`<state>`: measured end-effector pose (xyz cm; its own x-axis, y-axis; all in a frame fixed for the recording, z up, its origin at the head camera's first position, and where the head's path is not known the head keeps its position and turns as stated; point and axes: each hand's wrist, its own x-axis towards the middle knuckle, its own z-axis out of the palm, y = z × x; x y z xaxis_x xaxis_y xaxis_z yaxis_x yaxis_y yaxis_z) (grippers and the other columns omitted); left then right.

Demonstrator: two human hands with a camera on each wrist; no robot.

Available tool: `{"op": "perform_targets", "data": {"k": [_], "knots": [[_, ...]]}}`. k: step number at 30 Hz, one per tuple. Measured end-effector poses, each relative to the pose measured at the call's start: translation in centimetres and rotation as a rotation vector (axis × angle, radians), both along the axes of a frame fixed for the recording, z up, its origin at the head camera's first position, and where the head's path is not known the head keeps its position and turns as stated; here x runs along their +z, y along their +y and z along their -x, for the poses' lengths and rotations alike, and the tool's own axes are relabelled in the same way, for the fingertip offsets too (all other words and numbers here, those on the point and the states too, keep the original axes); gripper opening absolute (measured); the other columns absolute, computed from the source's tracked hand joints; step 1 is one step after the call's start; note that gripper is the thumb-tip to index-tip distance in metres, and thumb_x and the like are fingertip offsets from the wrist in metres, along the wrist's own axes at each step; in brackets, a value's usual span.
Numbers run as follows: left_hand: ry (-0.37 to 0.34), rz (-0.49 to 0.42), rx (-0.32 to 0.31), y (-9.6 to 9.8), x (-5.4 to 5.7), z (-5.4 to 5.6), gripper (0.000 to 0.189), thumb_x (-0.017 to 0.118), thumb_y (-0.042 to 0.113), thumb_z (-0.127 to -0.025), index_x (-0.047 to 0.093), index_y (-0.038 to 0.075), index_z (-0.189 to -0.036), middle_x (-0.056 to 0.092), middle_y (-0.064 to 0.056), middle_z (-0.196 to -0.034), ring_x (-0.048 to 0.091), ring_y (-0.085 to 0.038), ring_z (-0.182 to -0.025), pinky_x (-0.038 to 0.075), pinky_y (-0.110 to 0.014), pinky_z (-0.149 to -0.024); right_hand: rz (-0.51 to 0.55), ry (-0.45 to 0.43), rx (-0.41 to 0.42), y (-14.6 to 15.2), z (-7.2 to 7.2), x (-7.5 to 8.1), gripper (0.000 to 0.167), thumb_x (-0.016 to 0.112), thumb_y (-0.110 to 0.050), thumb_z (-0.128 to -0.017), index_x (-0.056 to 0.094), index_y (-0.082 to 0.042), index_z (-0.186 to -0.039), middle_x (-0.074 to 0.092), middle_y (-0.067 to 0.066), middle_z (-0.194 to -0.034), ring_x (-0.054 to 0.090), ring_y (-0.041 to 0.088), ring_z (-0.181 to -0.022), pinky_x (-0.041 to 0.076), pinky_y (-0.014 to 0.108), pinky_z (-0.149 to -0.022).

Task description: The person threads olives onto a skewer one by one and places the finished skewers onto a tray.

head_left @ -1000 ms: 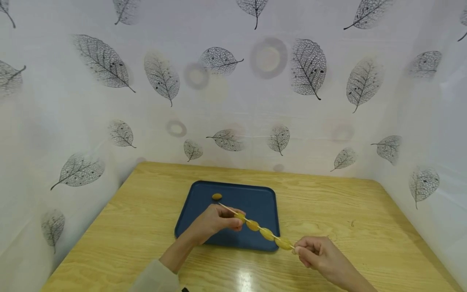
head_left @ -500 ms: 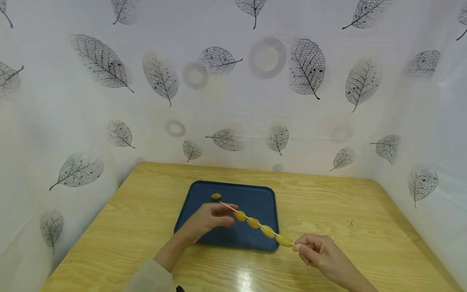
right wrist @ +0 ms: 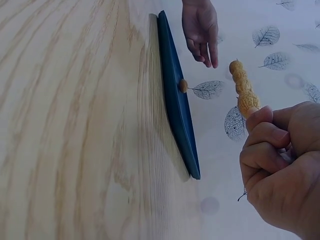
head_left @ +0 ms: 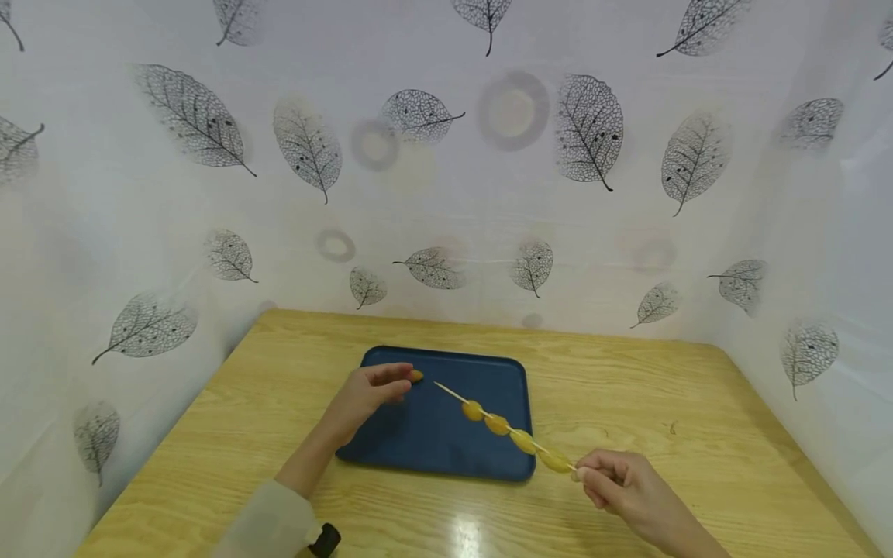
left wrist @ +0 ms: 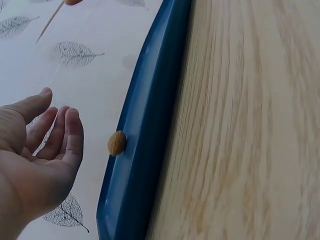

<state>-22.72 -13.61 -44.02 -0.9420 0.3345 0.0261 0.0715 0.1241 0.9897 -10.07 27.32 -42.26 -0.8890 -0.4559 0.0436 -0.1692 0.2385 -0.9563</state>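
Observation:
My right hand (head_left: 624, 484) pinches the lower end of a thin wooden skewer (head_left: 449, 390) between thumb and fingers. Several yellow oval pieces (head_left: 523, 441), wrinkled in the right wrist view, are threaded along it, and the bare pointed tip slants up to the left. Below it lies a dark blue tray (head_left: 463, 457). A loose brownish oval piece (left wrist: 117, 143) sits on the tray near its far left part, partly hidden by my left fingers in the head view. My left hand (head_left: 370, 394) hovers beside it, fingers loosely bent and holding nothing; the left wrist view shows a gap between them.
The tray rests on a light wood-grain table (head_left: 614, 387). White sheeting (head_left: 446, 209) printed with grey leaves stands behind the table and along both sides. A dark strap-like object (head_left: 325, 540) shows at the left sleeve (head_left: 272, 519).
My left hand has let go of the uppermost threaded piece and moved left and away to the loose piece on the tray. My right hand has shifted slightly right with the skewer.

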Motion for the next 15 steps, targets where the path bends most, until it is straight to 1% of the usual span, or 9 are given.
{"op": "perform_targets", "data": {"k": [4, 8, 10, 13, 15], "knots": [[0.008, 0.019, 0.061, -0.3, 0.0, 0.5, 0.047, 0.067, 0.015, -0.102, 0.057, -0.006, -0.143, 0.061, -0.023, -0.140, 0.063, -0.030, -0.123, 0.055, -0.035, -0.099, 0.013, -0.015, 0.005, 0.2, 0.0, 0.1, 0.026, 0.052, -0.006, -0.109, 0.062, 0.015, -0.099, 0.056, 0.006, -0.069, 0.034, 0.026, -0.050, 0.031, 0.038, -0.041], [0.007, 0.042, 0.116, -0.1, -0.1, 1.0, 0.045, 0.067, 0.014, -0.102, 0.059, -0.004, -0.142, 0.062, -0.022, -0.138, 0.063, -0.029, -0.124, 0.055, -0.037, -0.100, 0.015, -0.012, 0.008, 0.3, 0.0, 0.1, 0.026, 0.051, -0.006, -0.109, 0.062, 0.016, -0.099, 0.054, 0.010, -0.067, 0.031, 0.032, -0.050, 0.029, 0.040, -0.040], [0.005, 0.052, 0.150, 0.1, -0.1, 1.2, 0.043, 0.067, 0.013, -0.102, 0.060, -0.004, -0.141, 0.063, -0.022, -0.137, 0.063, -0.029, -0.122, 0.056, -0.038, -0.099, 0.016, -0.014, 0.007, 0.4, 0.0, 0.0, 0.026, 0.051, -0.006, -0.109, 0.062, 0.016, -0.098, 0.054, 0.010, -0.067, 0.030, 0.033, -0.050, 0.028, 0.040, -0.040], [-0.001, 0.070, 0.196, 0.5, -0.2, 1.6, 0.041, 0.067, 0.011, -0.102, 0.061, -0.005, -0.140, 0.065, -0.022, -0.135, 0.065, -0.029, -0.117, 0.057, -0.040, -0.097, 0.021, -0.025, 0.002, 0.4, -0.1, 0.0, 0.026, 0.052, -0.006, -0.109, 0.061, 0.016, -0.099, 0.055, 0.005, -0.068, 0.030, 0.033, -0.051, 0.027, 0.041, -0.040], [0.008, 0.094, 0.220, 0.8, -0.5, 1.9, 0.040, 0.067, 0.009, -0.102, 0.061, -0.006, -0.138, 0.065, -0.023, -0.133, 0.067, -0.029, -0.113, 0.058, -0.040, -0.095, 0.023, -0.030, 0.000, 0.4, -0.1, 0.0, 0.027, 0.052, -0.007, -0.109, 0.061, 0.017, -0.100, 0.056, 0.002, -0.069, 0.030, 0.032, -0.051, 0.027, 0.041, -0.041]]}}
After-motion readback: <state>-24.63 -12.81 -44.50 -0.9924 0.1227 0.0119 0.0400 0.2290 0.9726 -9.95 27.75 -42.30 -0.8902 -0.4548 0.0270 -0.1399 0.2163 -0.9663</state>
